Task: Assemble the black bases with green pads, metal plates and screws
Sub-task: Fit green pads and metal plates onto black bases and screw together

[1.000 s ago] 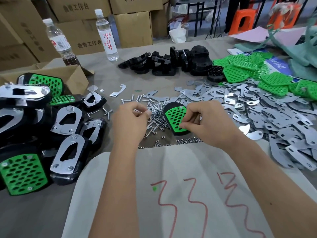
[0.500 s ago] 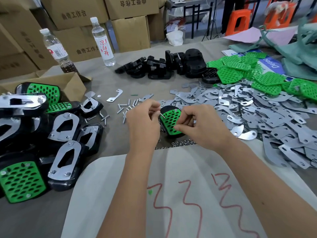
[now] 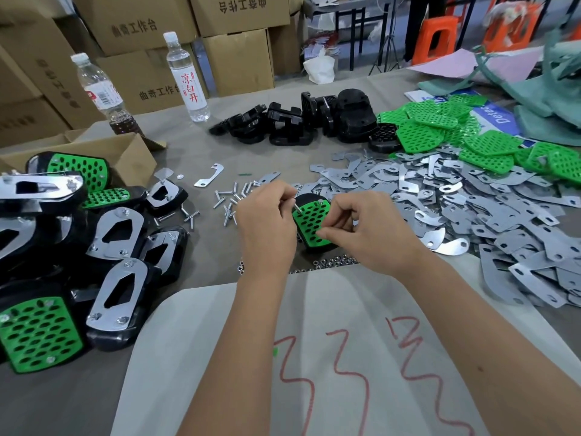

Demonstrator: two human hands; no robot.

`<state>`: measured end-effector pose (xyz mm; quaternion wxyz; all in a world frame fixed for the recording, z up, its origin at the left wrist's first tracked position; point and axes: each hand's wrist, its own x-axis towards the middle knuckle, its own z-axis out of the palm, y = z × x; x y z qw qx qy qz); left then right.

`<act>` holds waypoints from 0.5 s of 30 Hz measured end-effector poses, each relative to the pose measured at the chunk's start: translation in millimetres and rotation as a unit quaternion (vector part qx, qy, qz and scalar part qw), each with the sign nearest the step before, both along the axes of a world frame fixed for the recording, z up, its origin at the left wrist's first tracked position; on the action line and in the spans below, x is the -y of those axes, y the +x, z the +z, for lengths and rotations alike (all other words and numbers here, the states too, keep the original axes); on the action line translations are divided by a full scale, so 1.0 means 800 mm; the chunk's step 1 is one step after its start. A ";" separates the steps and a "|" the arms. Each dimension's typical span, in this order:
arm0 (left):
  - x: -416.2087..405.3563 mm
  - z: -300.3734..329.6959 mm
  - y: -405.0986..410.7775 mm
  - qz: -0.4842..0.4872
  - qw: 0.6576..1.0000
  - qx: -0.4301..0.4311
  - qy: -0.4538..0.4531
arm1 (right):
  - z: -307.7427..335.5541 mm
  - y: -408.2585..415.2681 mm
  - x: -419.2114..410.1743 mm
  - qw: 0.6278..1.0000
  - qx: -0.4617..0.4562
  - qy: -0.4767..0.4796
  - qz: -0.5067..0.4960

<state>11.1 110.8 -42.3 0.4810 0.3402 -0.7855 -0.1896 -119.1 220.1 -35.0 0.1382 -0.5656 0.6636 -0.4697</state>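
A black base with a green perforated pad (image 3: pixel 311 220) lies on the table between my hands. My left hand (image 3: pixel 267 225) pinches a small metal screw (image 3: pixel 296 205) whose tip sits at the pad's upper left edge. At the pad's lower right edge, my right hand (image 3: pixel 367 229) pinches the green pad. Loose screws (image 3: pixel 231 199) lie just left of my left hand, and small nuts (image 3: pixel 333 262) lie below the base. Metal plates (image 3: pixel 471 215) are heaped to the right, green pads (image 3: pixel 490 146) behind them, bare black bases (image 3: pixel 298 124) at the back.
Finished assemblies (image 3: pixel 119 272) are piled at the left beside an open cardboard box (image 3: pixel 132 155). Two water bottles (image 3: pixel 188 80) stand at the back left before stacked cartons. A white sheet with red marks (image 3: pixel 345 357) covers the near table.
My left hand rose from the screw pile with a screw and brought it to the pad's upper left edge. The right hand stayed on the pad.
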 end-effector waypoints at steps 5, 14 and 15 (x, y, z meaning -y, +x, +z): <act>0.002 0.005 -0.004 -0.023 0.999 0.037 0.002 | -0.001 -0.001 0.001 1.000 -0.013 0.009 0.002; -0.005 -0.004 -0.016 -0.043 0.998 0.024 0.047 | -0.004 -0.002 0.002 1.000 -0.007 0.004 0.003; -0.002 -0.005 -0.014 -0.025 0.998 0.006 0.056 | -0.004 -0.002 0.001 1.000 -0.007 0.004 0.001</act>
